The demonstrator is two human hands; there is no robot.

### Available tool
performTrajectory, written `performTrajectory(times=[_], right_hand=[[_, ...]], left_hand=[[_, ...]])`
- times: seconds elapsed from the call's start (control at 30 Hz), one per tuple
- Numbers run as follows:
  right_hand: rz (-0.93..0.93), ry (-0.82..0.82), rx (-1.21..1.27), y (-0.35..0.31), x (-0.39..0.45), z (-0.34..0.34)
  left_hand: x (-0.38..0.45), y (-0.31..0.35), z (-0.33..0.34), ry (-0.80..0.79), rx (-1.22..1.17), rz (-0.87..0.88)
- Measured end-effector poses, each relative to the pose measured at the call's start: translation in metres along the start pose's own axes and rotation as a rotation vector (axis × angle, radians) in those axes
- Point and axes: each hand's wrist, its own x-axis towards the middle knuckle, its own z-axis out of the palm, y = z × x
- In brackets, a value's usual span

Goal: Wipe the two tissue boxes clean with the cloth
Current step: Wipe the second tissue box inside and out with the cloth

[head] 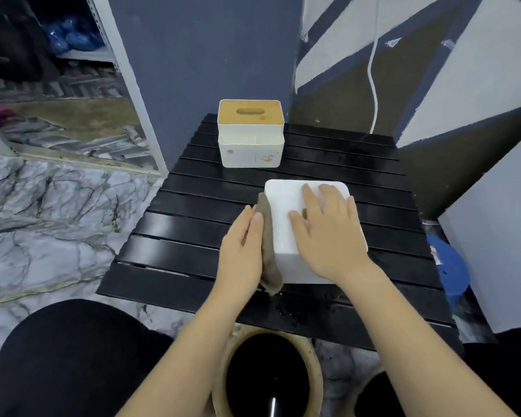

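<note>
The left hand point(241, 245) presses the cloth point(268, 245) flat-fingered against the near white tissue box's point(286, 206) side; the right hand point(328, 230) lies open on top — push harder and the box may skid across the wet desk point(178, 224).

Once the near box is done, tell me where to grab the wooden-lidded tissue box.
Grip the wooden-lidded tissue box across its two short side walls, coming from above and the front. It stands upright, apart from the white tissue box, with slatted table showing on both sides; the lid may be loose, so avoid lifting by it.
</note>
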Motion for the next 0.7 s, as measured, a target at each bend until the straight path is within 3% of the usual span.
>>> performTrajectory(times=[0.13, 0.33, 0.53, 0.7], right_hand=[[-0.089, -0.160, -0.155, 0.009, 0.001, 0.000], [-0.050, -0.171, -0.051, 0.009, -0.001, -0.002], [-0.078, -0.189, -0.036, 0.012, -0.001, -0.006], [-0.057, -0.161, -0.052, 0.008, -0.002, -0.004]], left_hand=[[-0.029, -0.029, 0.020, 0.107, -0.124, -0.083], [0.037, -0.013, 0.024, 0.115, -0.272, 0.017], [0.100, 0.005, 0.026, 0.005, -0.407, -0.219], [0.096, 0.007, 0.029, 0.032, -0.448, -0.241]])
